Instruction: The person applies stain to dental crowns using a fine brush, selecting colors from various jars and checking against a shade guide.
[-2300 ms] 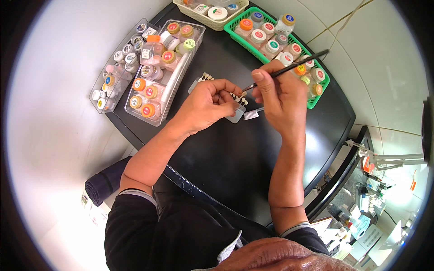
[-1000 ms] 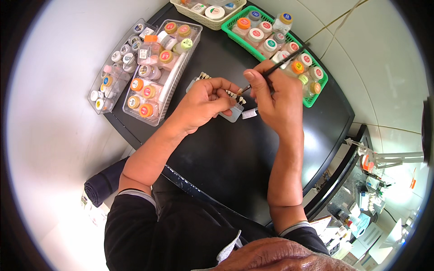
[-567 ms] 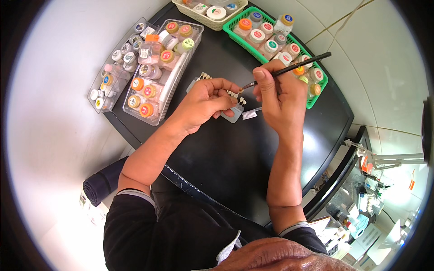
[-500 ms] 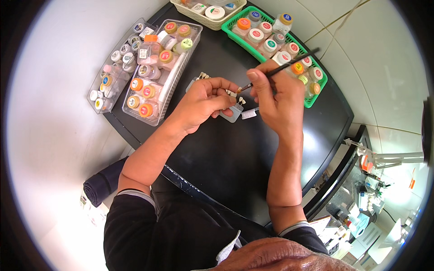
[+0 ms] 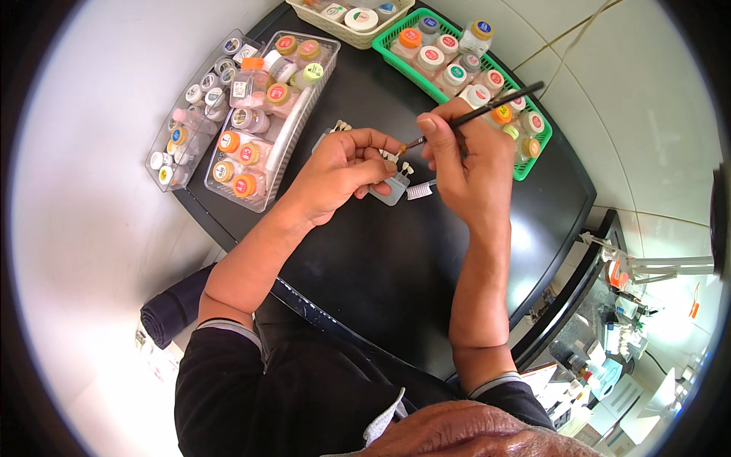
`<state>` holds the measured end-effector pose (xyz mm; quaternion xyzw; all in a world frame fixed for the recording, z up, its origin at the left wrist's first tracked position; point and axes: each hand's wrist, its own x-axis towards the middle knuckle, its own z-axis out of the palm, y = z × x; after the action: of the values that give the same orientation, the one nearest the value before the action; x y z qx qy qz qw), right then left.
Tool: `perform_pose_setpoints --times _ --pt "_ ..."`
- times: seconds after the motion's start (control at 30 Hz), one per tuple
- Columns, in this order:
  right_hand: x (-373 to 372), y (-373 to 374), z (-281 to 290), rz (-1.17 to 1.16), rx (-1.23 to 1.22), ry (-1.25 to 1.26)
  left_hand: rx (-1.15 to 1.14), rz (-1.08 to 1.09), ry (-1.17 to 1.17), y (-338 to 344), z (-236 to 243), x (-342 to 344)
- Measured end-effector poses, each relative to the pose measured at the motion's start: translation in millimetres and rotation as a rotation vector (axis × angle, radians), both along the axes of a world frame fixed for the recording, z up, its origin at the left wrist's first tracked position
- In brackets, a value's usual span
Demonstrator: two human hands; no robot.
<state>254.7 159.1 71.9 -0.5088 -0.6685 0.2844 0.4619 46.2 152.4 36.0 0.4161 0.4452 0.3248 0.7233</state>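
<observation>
My right hand grips a thin dark paintbrush, its handle slanting up to the right. The brush tip reaches the fingertips of my left hand, which is closed in a pinch. What its fingers hold is too small and hidden to make out. Under and beside my left hand lies a grey holder, partly covered by the fingers. Small off-white tooth-shaped pieces stand on pins along it, with more showing beyond the hand. A white-bristled brush lies right of the holder.
On the black table, clear plastic trays of small jars stand at the left. A green basket of jars is at the far right, a cream basket at the back. A cluttered side bench sits at the right.
The paintbrush has shifted very slightly at the left fingertips, its handle end moving a little to the right. Both hands stay almost in place.
</observation>
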Motion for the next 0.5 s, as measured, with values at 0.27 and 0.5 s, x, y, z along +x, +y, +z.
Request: perform_pose_setpoints --times 0.27,0.5 --pt "-1.3 0.9 -6.4 -0.026 -0.001 0.036 0.004 0.003 0.005 -1.0 -2.3 -1.6" --pt "0.8 0.2 -0.2 0.001 -0.051 -0.030 0.000 0.009 0.006 -1.1 -1.0 0.7"
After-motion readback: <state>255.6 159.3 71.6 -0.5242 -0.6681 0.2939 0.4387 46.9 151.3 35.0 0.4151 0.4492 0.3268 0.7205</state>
